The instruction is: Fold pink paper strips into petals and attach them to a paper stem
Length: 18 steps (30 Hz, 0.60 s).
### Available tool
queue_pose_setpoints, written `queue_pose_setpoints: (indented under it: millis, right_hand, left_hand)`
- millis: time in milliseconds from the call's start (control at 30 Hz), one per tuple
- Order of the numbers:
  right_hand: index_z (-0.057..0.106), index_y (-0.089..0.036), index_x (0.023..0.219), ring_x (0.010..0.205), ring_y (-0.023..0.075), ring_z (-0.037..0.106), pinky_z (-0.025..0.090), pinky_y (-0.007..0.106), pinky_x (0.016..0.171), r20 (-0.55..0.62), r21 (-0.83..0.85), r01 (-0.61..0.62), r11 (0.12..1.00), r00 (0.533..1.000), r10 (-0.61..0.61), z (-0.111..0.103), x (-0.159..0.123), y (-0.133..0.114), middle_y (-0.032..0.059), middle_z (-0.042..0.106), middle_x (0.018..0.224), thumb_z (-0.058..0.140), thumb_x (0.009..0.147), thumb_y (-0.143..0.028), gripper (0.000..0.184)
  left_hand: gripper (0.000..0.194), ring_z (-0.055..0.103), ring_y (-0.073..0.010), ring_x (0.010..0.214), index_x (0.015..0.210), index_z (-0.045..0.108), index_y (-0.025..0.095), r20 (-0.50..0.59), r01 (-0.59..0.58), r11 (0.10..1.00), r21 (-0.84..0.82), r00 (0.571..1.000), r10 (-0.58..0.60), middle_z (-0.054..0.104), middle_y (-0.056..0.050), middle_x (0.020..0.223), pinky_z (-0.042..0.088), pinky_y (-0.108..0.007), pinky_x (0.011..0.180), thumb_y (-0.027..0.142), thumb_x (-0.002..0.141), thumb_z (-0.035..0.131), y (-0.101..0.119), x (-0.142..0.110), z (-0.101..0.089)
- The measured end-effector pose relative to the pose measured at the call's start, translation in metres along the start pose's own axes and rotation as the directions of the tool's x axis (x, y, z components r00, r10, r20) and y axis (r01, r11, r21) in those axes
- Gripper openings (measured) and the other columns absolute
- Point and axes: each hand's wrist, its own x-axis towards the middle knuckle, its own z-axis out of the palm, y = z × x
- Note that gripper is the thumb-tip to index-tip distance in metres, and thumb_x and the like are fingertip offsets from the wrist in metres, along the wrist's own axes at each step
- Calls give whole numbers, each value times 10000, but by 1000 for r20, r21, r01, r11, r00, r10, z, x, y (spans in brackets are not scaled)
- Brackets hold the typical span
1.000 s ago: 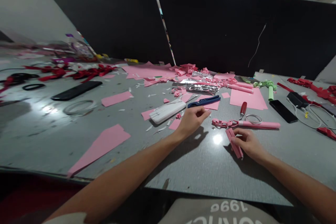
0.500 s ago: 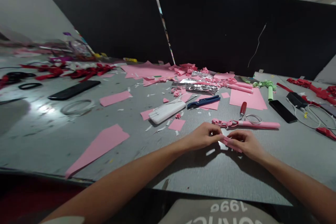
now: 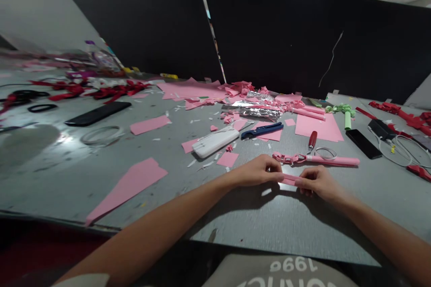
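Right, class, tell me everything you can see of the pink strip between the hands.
The strip is narrow, plain pink and looks like paper, with a lengthwise line that suggests a fold. It runs sideways, pinched by the left hand at one end and the right hand at the other; fingers hide both ends. It is nearer the wearer than the pink tube. Whether it touches the table is unclear.

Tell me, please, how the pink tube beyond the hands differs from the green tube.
The pink tube looks longer and lies crosswise; the green tube looks shorter and runs front to back. Both have curled paper: at the pink tube's left end, at the green tube's far end.
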Motion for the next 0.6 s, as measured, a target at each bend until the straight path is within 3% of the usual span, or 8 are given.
queue_pose_setpoints:
  millis: [133,267,333,433,500,600]
  right_hand:
    - [697,-202,682,459,139,522,359,261,453,9,-122,0,993,1000,1,-1,1,1,15,653,569,726,921,-526,404]
    - [679,-203,658,581,167,541,361,290,563,-62,-329,91,940,991,-118,1,-4,-4,15,642,610,722,925,-343,305]
    - [721,-203,753,699,208,601,413,318,655,-111,-463,162,871,965,-239,-4,-7,-6,43,698,732,709,933,-299,205]
    - [760,-207,934,888,268,696,487,369,791,-164,-680,230,696,878,-450,-23,-6,-6,93,769,970,613,1012,-276,180]
    - [770,-207,1029,950,290,727,502,377,794,-229,-768,168,619,829,-510,-40,-4,-4,121,779,1106,557,1040,-265,221]
    - [783,-209,1114,943,306,747,493,372,746,-287,-838,13,546,840,-461,-60,0,1,127,782,1217,584,1015,-254,226]
  left_hand:
    - [260,566,-145,597,737,746,175,86,20,997,77,996,-26,644,-15,643,406,-270,567,317,935,656,-3,0,-1]
    - [249,525,-134,572,723,729,163,129,14,973,230,991,-45,603,6,613,352,-254,553,287,920,640,-4,-2,-1]
    - [271,521,-145,584,692,699,164,98,6,941,337,994,-42,598,-1,617,342,-267,586,299,921,644,-3,-3,-2]
    - [256,567,-183,638,692,678,176,37,3,876,482,999,-24,644,-30,674,347,-294,641,315,907,671,1,-6,-3]
    - [210,605,-206,673,739,701,185,19,5,842,539,1000,-18,683,-43,716,353,-302,655,317,901,686,3,-8,-4]
    - [161,632,-219,685,847,753,196,0,11,817,576,1000,-14,710,-42,729,345,-296,648,327,916,691,4,-9,-5]
